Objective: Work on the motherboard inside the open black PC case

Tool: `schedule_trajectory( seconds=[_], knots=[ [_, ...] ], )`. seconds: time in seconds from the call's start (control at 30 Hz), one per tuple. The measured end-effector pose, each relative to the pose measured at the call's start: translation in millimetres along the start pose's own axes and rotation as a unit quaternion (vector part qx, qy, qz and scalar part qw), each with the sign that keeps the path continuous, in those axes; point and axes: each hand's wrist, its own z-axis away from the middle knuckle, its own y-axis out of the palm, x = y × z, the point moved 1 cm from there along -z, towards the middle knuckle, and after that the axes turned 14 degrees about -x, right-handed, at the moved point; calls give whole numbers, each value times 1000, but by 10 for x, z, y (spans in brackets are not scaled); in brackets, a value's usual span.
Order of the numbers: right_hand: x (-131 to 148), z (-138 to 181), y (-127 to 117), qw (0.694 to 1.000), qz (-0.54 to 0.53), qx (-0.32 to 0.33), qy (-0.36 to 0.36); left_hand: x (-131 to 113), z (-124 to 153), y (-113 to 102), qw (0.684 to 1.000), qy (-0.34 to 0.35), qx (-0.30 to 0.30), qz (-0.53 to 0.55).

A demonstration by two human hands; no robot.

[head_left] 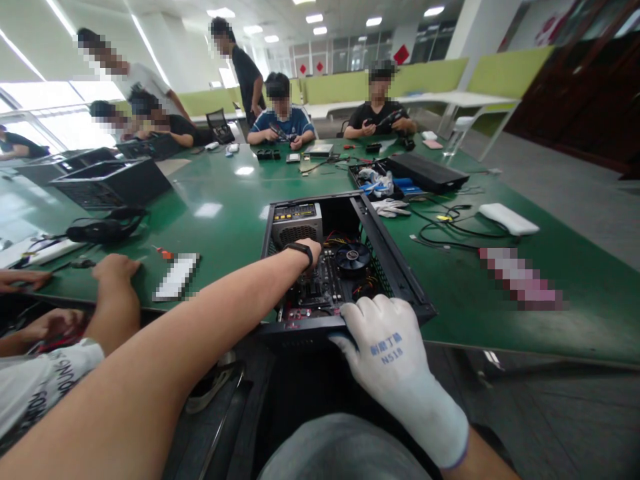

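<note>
An open black computer case [400, 273] lies on the green table [225, 200] in front of me. Inside are a power supply [296, 223], a motherboard [320, 287] and a round black fan [353, 257]. My bare left hand [311, 252], a black band on its wrist, reaches down into the case beside the power supply; its fingers are hidden. My right hand [383, 333], in a white glove, grips the case's near edge with fingers curled over it.
A second open case [107, 180] sits at the left, black headphones [103, 230] near it. Cables [450, 230], a white glove [393, 208], a white box [507, 219] and a flat black unit [425, 172] lie at the right. A neighbour's hand [115, 267] rests at my left; several people sit opposite.
</note>
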Motion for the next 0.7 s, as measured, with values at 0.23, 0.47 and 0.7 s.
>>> schedule_trajectory(
  seconds=[0.23,0.47,0.7],
  knots=[
    [5,1,-27,1000,0,0,0,-7,-80,69,999,6,19,-39],
    [-2,-5,-16,1000,-3,-3,3,13,-97,105,999,12,17,-40],
    [-7,11,2,1000,-1,-10,2,-3,-87,75,999,15,17,-48]
  ],
)
